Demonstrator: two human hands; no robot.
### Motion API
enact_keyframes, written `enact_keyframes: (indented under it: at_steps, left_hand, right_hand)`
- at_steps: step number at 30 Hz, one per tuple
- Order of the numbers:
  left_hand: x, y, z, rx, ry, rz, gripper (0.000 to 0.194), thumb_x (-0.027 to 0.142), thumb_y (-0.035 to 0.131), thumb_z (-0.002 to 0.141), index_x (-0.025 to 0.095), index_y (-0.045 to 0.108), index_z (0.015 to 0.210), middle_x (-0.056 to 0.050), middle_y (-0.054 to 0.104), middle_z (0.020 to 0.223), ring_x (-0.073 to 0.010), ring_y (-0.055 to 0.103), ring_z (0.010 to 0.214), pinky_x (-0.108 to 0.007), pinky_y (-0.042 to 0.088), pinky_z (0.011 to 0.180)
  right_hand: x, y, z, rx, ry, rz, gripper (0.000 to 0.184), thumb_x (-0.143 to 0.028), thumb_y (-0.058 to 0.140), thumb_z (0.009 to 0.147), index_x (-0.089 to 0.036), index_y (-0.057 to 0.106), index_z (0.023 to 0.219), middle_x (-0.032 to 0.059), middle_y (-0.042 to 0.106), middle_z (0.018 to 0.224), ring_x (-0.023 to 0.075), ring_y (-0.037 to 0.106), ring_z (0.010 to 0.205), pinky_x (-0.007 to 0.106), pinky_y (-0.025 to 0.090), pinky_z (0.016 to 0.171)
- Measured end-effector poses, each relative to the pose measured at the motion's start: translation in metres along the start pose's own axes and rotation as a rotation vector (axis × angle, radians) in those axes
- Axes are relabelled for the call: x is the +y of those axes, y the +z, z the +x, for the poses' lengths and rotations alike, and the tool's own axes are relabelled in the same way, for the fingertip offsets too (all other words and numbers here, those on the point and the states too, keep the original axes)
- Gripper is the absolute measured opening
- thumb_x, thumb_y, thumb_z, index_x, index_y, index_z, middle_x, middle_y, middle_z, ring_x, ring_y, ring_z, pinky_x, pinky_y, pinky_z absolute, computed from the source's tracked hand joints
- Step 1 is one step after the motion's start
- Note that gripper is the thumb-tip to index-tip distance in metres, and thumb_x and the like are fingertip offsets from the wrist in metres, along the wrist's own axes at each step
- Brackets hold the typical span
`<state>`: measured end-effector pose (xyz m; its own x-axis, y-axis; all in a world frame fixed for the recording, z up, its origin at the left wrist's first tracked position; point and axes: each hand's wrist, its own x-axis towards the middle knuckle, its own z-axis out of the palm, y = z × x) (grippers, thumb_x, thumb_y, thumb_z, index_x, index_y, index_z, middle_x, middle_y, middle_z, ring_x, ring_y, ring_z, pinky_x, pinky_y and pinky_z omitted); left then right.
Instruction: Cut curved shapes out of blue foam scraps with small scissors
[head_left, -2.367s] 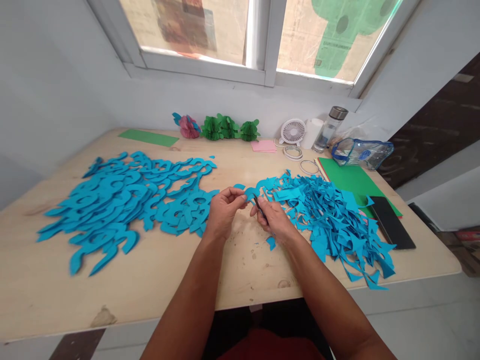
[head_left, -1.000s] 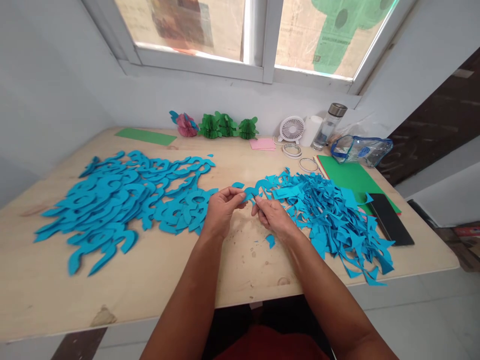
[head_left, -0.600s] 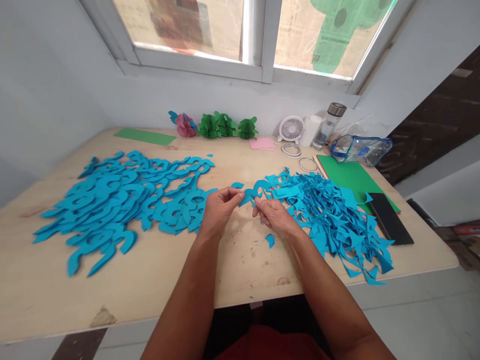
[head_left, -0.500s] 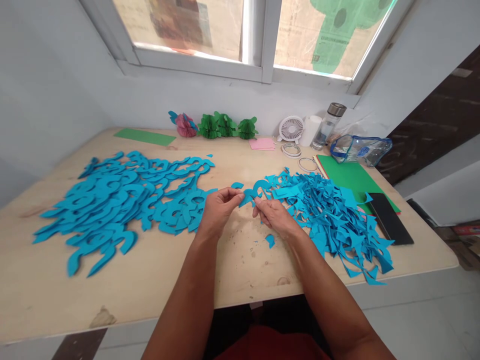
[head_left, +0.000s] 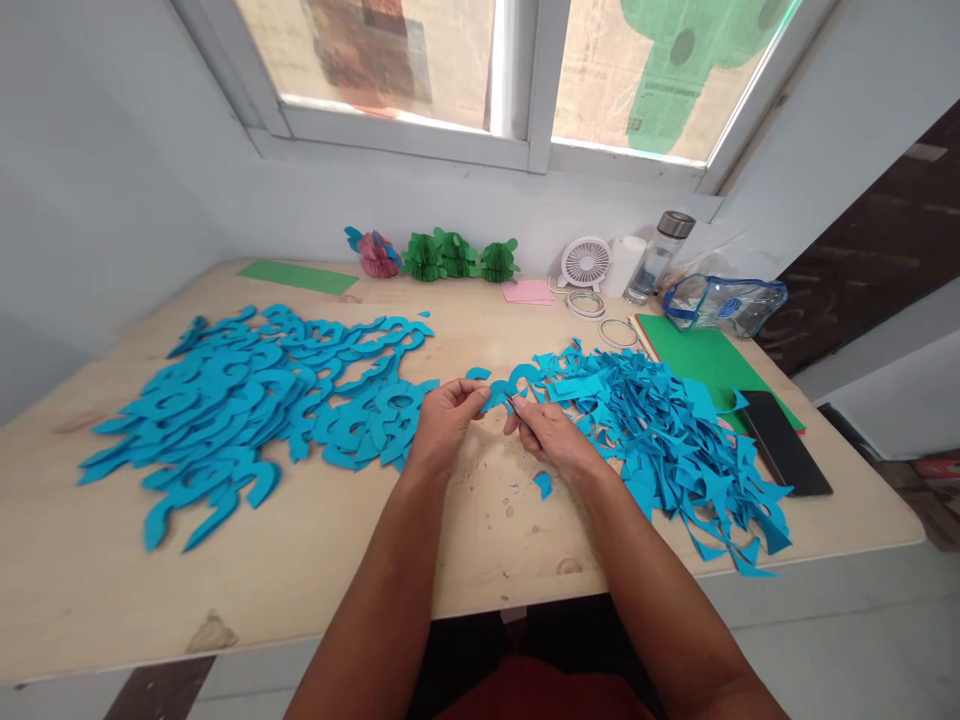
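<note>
My left hand [head_left: 448, 418] pinches a small curved piece of blue paper [head_left: 496, 394] between thumb and fingertips. Close to its right, my right hand [head_left: 551, 432] is closed around small scissors [head_left: 513, 403]; their dark, thin blades reach the paper's edge, and the handles are mostly hidden in the fingers. Two more blue paper arcs lie just beyond the hands. Left of my left hand spreads a big pile of blue paper cut-outs [head_left: 225, 390] with curved edges. A heap of blue paper scraps [head_left: 667, 420] lies beside my right hand, and one loose scrap [head_left: 542, 485] rests below it.
Along the wall stand green paper figures [head_left: 456, 255], a pink one [head_left: 379, 255], a small fan [head_left: 586, 263] and a glass bottle [head_left: 660, 258]. Tape rolls [head_left: 585, 304], a clear pouch [head_left: 727, 303], green sheets [head_left: 720, 350] and a black phone [head_left: 784, 445] are on the wooden table [head_left: 300, 570].
The whole view has shifted slightly. Both hands keep nearly the same place, with the scissors showing a little more in my right hand.
</note>
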<state>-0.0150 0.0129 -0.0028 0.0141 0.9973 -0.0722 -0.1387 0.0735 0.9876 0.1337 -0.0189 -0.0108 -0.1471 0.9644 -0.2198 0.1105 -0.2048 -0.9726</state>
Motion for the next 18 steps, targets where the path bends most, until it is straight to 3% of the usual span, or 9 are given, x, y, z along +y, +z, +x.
enact_keyframes:
  at_steps: [4, 10, 18]
  left_hand:
    - [-0.001, -0.001, 0.002, 0.025, 0.018, -0.025, 0.019, 0.031, 0.073, 0.058, 0.016, 0.061, 0.056, 0.001, 0.055, 0.055, -0.0107, 0.047, 0.055, -0.023, 0.039, 0.055]
    - [-0.01, 0.01, 0.001, 0.098, -0.055, -0.18, 0.028, 0.037, 0.077, 0.055, 0.015, 0.064, 0.064, 0.0, 0.059, 0.063, -0.011, 0.051, 0.059, -0.024, 0.043, 0.059]
    - [-0.014, 0.023, -0.008, -0.033, -0.104, -0.162, 0.026, 0.036, 0.078, 0.056, 0.014, 0.064, 0.062, 0.002, 0.056, 0.059, -0.0096, 0.049, 0.057, -0.023, 0.04, 0.057]
  right_hand:
    - [0.005, -0.001, 0.005, 0.131, -0.095, -0.103, 0.05, -0.06, 0.051, 0.082, -0.016, 0.061, 0.061, -0.0047, 0.042, 0.043, 0.0078, 0.036, 0.04, 0.023, 0.024, 0.043]
    - [-0.004, 0.004, 0.003, 0.233, -0.019, 0.22, 0.046, -0.061, 0.054, 0.077, -0.016, 0.06, 0.071, -0.0093, 0.032, 0.04, 0.0063, 0.022, 0.035, 0.024, 0.013, 0.037]
    - [0.002, 0.005, 0.007, 0.374, -0.083, 0.323, 0.029, -0.042, 0.07, 0.065, -0.018, 0.055, 0.071, -0.0111, 0.031, 0.045, 0.0061, 0.025, 0.041, 0.023, 0.018, 0.042]
